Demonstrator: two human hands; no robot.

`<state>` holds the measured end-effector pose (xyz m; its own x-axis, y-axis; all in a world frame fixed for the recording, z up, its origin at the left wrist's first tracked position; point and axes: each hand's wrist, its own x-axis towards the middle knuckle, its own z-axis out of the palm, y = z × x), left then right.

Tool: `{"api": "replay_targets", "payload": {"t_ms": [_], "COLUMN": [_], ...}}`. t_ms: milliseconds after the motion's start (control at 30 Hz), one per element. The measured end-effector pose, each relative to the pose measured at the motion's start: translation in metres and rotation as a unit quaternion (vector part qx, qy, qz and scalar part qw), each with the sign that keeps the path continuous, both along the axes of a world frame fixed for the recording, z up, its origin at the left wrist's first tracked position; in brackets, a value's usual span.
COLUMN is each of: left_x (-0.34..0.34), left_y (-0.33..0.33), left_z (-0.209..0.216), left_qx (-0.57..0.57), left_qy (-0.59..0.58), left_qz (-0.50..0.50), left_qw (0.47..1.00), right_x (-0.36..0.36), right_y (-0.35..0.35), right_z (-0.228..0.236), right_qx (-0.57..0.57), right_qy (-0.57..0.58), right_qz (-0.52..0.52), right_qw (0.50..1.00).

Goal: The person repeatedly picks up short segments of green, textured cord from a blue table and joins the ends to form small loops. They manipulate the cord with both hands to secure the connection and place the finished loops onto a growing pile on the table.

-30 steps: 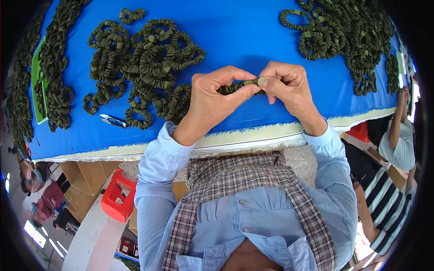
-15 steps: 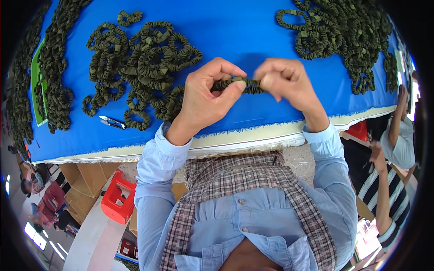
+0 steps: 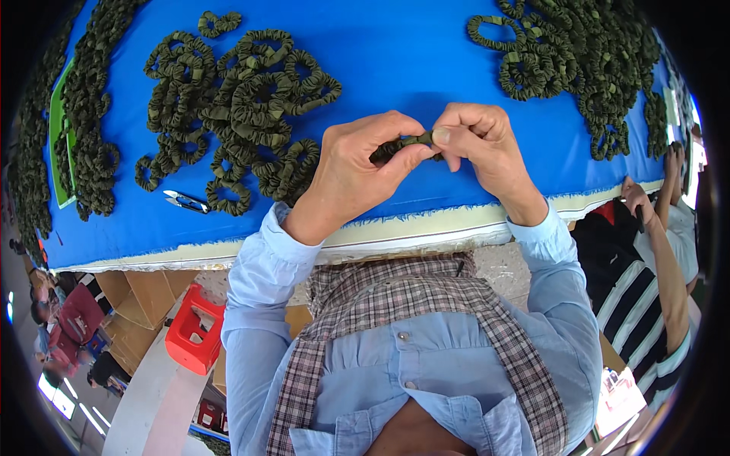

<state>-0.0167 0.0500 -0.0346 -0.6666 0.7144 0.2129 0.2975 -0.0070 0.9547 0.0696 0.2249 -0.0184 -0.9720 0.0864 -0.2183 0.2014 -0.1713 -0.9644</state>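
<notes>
Between my two hands is a dark green gathered scrunchie [image 3: 389,149], held just above the blue tabletop. My left hand [image 3: 363,156] pinches it between thumb and fingers, and part of the loop shows inside that curled hand. On its right end, the thumb and fingertips of my right hand [image 3: 480,146] press together over the fabric. A heap of similar scrunchies [image 3: 251,99] lies just beyond and left of my left hand. Small thread snips [image 3: 186,201] rest on the cloth near that heap.
A larger pile of scrunchies [image 3: 585,61] covers the far right. Long rows of them [image 3: 85,114] lie at the left beside a green tray [image 3: 58,144]. Below the table edge are a red plastic stool [image 3: 195,328] and cardboard boxes [image 3: 141,300]. A person in stripes [image 3: 639,311] is at the right.
My right hand has come in from a blurred motion and now pinches the scrunchie's end beside my left fingertips. The person at the right has moved an arm toward the table edge.
</notes>
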Motion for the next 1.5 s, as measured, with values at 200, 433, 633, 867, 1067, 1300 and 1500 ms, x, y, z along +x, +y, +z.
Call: {"api": "replay_targets", "payload": {"t_ms": [200,433,633,867,1067,1300,1500], "left_x": [-0.002,-0.012,-0.007,-0.007,-0.012,-0.003,0.003], "left_y": [-0.004,-0.007,-0.003,0.002,-0.005,0.001,0.003], "left_z": [-0.001,0.002,0.001,-0.004,0.003,0.006,-0.007], "left_qx": [-0.028,-0.01,0.041,0.169,0.14,0.051,0.006], "left_qy": [-0.072,-0.141,-0.25,-0.392,-0.473,-0.28,-0.13], "left_qz": [0.034,-0.003,-0.025,-0.06,-0.036,-0.037,0.049], "left_qw": [0.996,0.99,0.967,0.902,0.869,0.958,0.99], "right_x": [0.0,-0.002,-0.005,-0.007,-0.003,-0.004,-0.003], "right_y": [0.015,0.026,0.004,-0.004,0.011,-0.006,-0.009], "right_z": [0.003,-0.005,0.009,-0.005,-0.003,0.001,-0.004], "right_qx": [-0.047,-0.024,0.076,-0.039,-0.091,-0.099,-0.095], "right_qy": [0.006,0.032,-0.026,-0.008,-0.02,-0.045,-0.035], "right_qz": [-0.121,-0.08,0.101,0.014,-0.072,-0.056,-0.038], "right_qw": [0.991,0.996,0.992,0.999,0.993,0.992,0.994]}}
